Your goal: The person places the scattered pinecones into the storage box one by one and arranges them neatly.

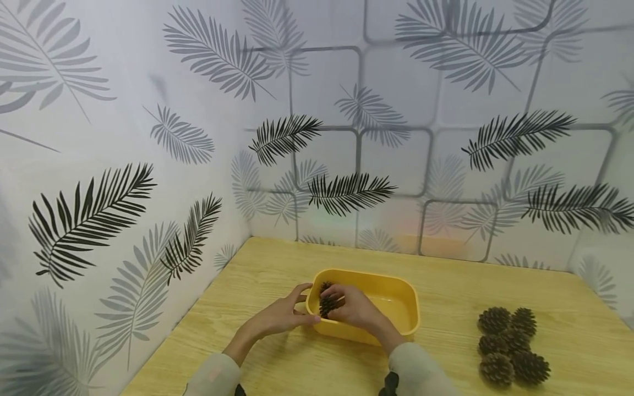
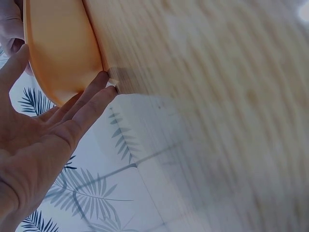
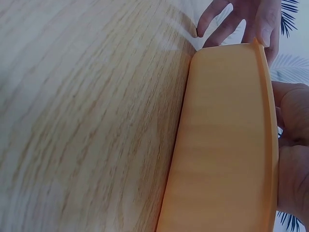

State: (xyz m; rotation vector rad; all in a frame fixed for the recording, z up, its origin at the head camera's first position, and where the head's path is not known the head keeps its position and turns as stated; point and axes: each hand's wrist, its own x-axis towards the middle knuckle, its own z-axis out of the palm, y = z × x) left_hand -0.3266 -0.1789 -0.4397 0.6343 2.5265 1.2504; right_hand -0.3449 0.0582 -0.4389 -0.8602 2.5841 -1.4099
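Observation:
A yellow plastic tub [image 1: 366,330] stands on the wooden table. My right hand [image 1: 358,307] reaches inside at its left end, fingers and thumb around a brown pine cone [image 1: 327,306]. Just behind that cone, another pine cone [image 1: 326,286] shows partly against the tub's left wall. Outside the left end, my left hand [image 1: 277,318] rests against the tub, thumb at the near rim and fairly straight fingers along the end wall. In the right wrist view the tub's wall hides most of the right hand's fingers and the cones.
Several pine cones [image 1: 512,345] lie in a close cluster on the table to the right of the tub. The light wood-grain table [image 1: 277,258] ends at the back against a white leaf-patterned curtain [image 1: 327,88], which also runs along the left side.

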